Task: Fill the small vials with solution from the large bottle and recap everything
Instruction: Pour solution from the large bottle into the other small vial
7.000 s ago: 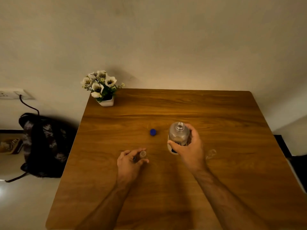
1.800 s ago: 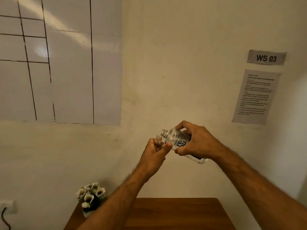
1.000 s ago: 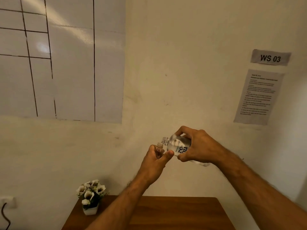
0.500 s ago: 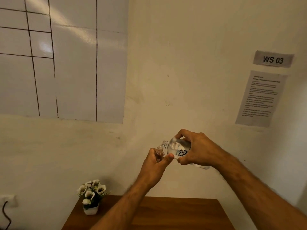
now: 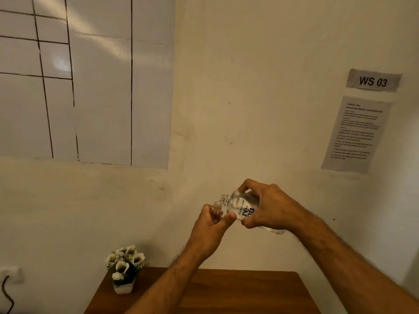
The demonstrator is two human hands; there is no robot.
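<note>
Bottle tipped at a vial, both held up in front of the wall.

The right hand [image 5: 269,206] wraps its fingers around the clear bottle [image 5: 241,206], tilted with its open threaded neck pointing left and slightly down. The left hand [image 5: 212,227] pinches the vial [image 5: 217,210] upright between thumb and fingers, its open mouth just beside and below the bottle's neck; whether they touch cannot be told. Both are well above the tabletop [image 5: 238,291], where a flower pot [image 5: 124,270] stands at the far left corner.
</note>
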